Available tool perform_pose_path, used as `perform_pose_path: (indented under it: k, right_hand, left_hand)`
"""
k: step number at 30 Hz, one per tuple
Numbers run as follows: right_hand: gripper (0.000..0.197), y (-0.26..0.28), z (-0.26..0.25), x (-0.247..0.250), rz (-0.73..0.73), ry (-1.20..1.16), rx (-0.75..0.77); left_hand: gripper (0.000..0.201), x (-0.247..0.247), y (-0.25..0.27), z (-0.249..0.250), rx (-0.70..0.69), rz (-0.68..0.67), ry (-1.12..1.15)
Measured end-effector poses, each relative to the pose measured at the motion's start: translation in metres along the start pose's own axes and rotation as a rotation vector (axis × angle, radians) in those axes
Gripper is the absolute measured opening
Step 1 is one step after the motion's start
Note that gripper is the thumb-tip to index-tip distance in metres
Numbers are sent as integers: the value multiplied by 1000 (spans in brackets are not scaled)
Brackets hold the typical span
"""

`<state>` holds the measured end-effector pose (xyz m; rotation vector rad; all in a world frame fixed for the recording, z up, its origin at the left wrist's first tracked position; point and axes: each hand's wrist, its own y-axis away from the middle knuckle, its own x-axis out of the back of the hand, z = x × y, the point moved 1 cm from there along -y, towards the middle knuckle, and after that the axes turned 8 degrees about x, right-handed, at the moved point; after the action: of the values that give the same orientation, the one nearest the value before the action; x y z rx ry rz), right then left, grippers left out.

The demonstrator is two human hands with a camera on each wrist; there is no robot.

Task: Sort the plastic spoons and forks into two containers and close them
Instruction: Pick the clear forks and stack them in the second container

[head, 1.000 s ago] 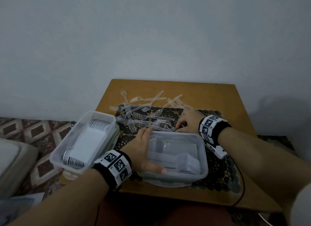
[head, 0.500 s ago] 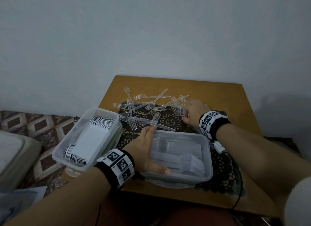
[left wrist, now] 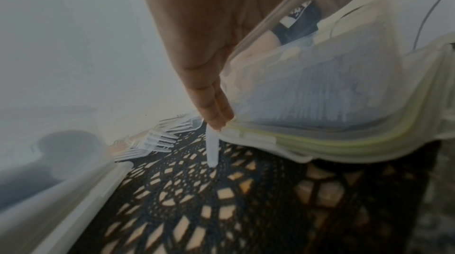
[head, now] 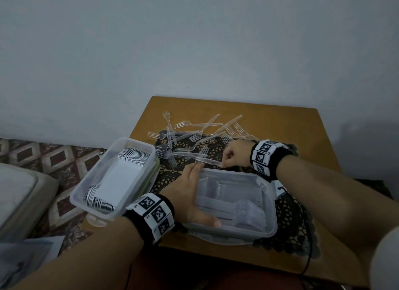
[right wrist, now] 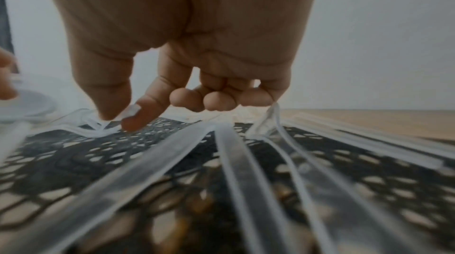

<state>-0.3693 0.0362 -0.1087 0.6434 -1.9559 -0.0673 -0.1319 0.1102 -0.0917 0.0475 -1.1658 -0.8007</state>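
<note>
Right hand (head: 234, 154) only pinches that fork (head: 207, 160) by its handle tip, left (head: 190, 194) flat on the box (head: 267, 205), so it could easily slip.

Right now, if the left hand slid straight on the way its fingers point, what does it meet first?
Most likely the clear fork pinched by the right hand: the left hand lies flat along the fork container's rim, fingertips just short of that handle. Beyond it lie loose forks. Depth is uncertain.
</note>
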Motion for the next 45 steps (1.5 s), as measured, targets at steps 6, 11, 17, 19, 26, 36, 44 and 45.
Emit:
perform_pose_path:
  k: [6,11,17,19,26,36,44,45]
  right_hand:
    - [31,18,29,12,68,4,-172]
    - [28,47,43,28,138,-16,-265]
    - [14,83,40,55,482,-180,-191]
    - [13,91,37,64,700,-329,-145]
    - [15,99,39,77,986,-537,-219]
    - [57,100,7,42,-90,150,-439]
    - [41,114,34,29,-217,335,-424]
    - [35,117,39,25,-165,339,-401]
  left_hand:
    - [148,-1,0,0,8,-7,-9]
    - [148,-1,-1,-1,13,-14,7]
    - [147,-2,-3,-3,17,-21,6]
    - [147,-3,-3,-3,14,-17,8]
    - [128,20,-4,1,51,-87,-22]
    - [34,77,-56,-1,212,21,-298]
    - [30,72,-89,-7,222,-72,-378]
    - [29,70,-91,-9,229,-73,-382]
